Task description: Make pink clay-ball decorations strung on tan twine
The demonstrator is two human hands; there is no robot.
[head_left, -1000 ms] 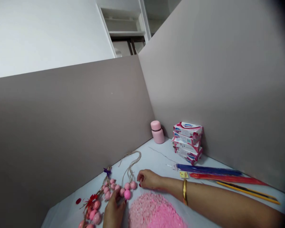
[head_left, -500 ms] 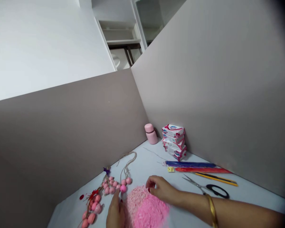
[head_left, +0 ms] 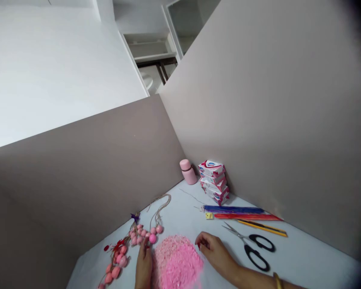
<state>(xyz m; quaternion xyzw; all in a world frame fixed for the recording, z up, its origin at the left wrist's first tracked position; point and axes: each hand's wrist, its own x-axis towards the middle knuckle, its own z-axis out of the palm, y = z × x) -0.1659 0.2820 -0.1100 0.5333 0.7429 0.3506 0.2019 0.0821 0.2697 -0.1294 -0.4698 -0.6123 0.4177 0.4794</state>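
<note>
A rounded mound of pink crumbs or shavings (head_left: 165,249), paler at the back left and brighter at the front right, lies on the table between my hands. My left hand (head_left: 144,263) rests along its left side, fingers stretched out towards a string of pink beads (head_left: 153,238). To the right of the mound is my right hand (head_left: 213,249), its fingers curled in against the thumb. What those fingertips hold, if anything, I cannot make out. Black-handled scissors (head_left: 247,241) lie blades apart, just right of that hand.
More beads in coral pink (head_left: 116,273) lie at the left by a red tassel. Behind stand a pink flask (head_left: 189,172) and a stack of small boxes (head_left: 213,180). Blue strips (head_left: 233,209), red strips (head_left: 246,216) and a yellow-and-black rod (head_left: 263,227) lie at the right.
My right hand has moved from above the mound's far right edge to the table on its right. My left hand stays beside the mound. The view has shifted, showing more of the scissors.
</note>
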